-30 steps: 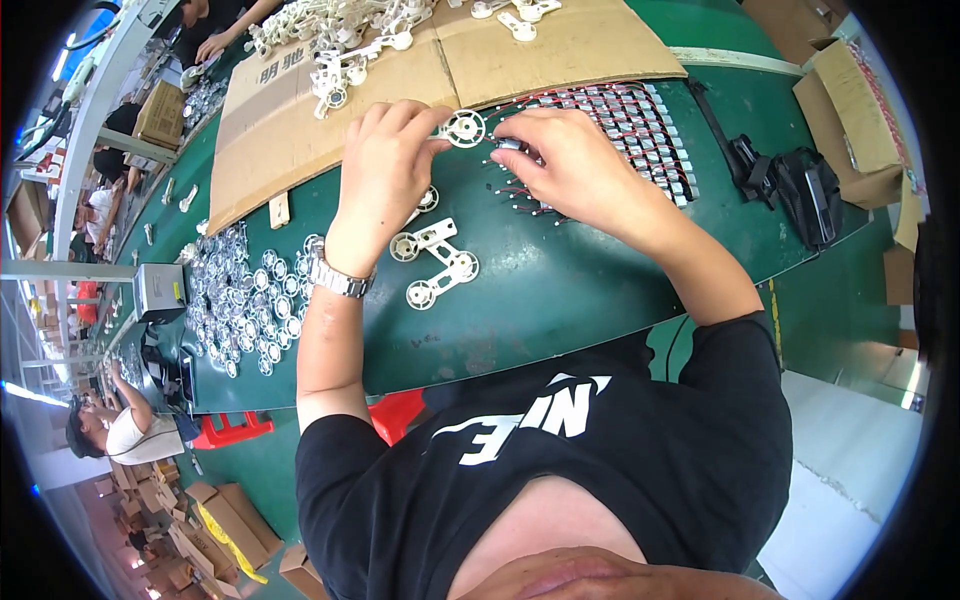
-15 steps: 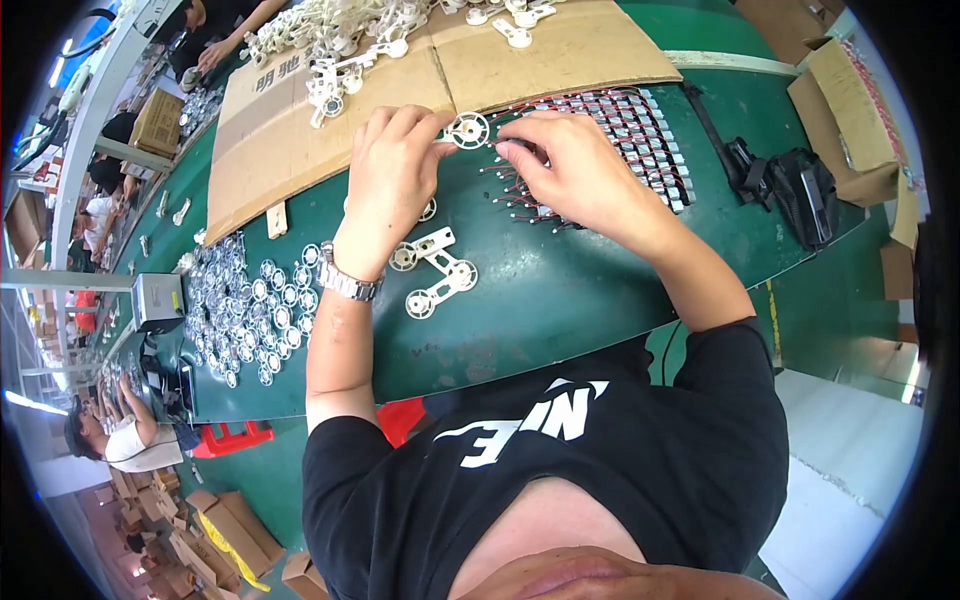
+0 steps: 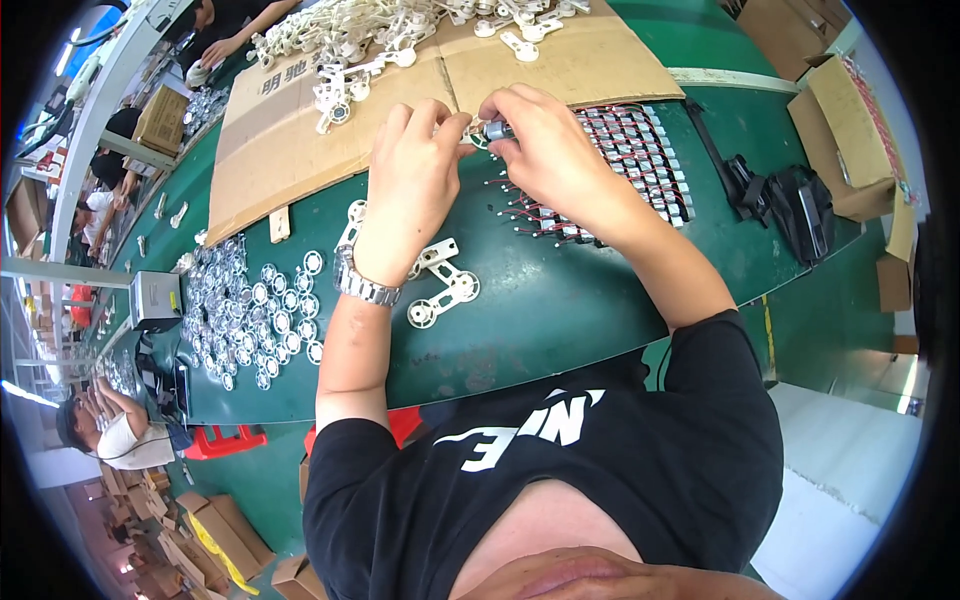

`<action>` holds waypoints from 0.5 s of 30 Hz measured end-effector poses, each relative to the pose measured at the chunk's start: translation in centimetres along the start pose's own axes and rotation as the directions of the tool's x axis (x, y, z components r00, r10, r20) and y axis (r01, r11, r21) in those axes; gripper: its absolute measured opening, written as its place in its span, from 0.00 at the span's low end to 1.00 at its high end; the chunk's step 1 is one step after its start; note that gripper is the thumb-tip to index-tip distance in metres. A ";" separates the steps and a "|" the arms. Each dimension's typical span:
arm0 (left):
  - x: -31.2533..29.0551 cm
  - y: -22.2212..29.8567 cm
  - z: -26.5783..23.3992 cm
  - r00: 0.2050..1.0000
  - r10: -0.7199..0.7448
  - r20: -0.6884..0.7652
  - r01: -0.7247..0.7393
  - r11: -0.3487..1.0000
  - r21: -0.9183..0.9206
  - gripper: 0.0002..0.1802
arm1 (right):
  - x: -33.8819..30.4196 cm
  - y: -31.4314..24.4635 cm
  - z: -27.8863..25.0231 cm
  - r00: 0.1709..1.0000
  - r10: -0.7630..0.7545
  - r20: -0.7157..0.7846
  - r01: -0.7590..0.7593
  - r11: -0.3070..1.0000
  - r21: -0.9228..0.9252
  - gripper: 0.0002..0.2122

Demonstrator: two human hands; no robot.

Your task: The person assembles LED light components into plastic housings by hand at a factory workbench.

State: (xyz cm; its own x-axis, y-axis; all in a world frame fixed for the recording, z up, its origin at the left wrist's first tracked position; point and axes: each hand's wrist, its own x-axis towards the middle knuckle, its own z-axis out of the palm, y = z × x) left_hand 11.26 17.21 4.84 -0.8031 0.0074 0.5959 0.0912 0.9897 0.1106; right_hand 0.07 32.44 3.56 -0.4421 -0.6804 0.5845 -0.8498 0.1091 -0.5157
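Observation:
Above the far middle of the bench my two hands meet. My left hand is closed on a white plastic arm with a round ring end, mostly hidden by the fingers. My right hand pinches a small silver cylindrical motor right at that ring; whether it sits inside the ring I cannot tell. Below my left wrist lie white plastic arms with ring ends. Beside my right forearm stand rows of small motors with red and black wires.
Flattened cardboard carries a heap of white plastic arms. Many round metallic discs lie on the green bench at left. A black bag and an open carton are at right. Co-workers sit at far left.
The white arm's ring has turned from facing me to mostly edge-on. A silver motor now shows in my right fingers, which have come closer to my left hand.

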 end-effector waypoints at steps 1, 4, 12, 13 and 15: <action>-0.1 -0.1 0.0 1.000 -0.007 0.001 0.007 1.000 0.006 0.15 | 0.1 0.1 0.3 1.000 0.002 -0.005 -0.002 1.000 -0.001 0.09; -0.4 -0.4 0.0 1.000 -0.021 -0.010 0.022 1.000 0.008 0.14 | 0.2 0.5 1.0 0.997 -0.077 0.001 0.076 0.996 0.044 0.10; -1.2 -0.8 -0.4 0.997 -0.077 0.013 0.078 0.992 -0.101 0.15 | 0.4 1.0 0.6 0.983 -0.180 0.025 0.180 0.984 -0.007 0.11; -1.2 -0.9 -0.5 0.997 -0.073 0.019 0.075 0.993 -0.092 0.15 | 0.4 1.1 0.6 0.976 -0.210 0.059 0.212 0.977 -0.034 0.12; -1.3 -0.8 -0.6 0.996 -0.080 0.027 0.082 0.993 -0.088 0.15 | 0.3 0.7 0.5 0.978 -0.194 0.073 0.198 0.979 -0.057 0.12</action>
State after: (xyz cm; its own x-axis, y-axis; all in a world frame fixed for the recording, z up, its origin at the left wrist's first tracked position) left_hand 12.54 16.34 4.48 -0.8234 -0.0679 0.5634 0.0764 0.9705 0.2287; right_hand -0.54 31.94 3.09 -0.2469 -0.7399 0.6257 -0.9354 0.0134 -0.3533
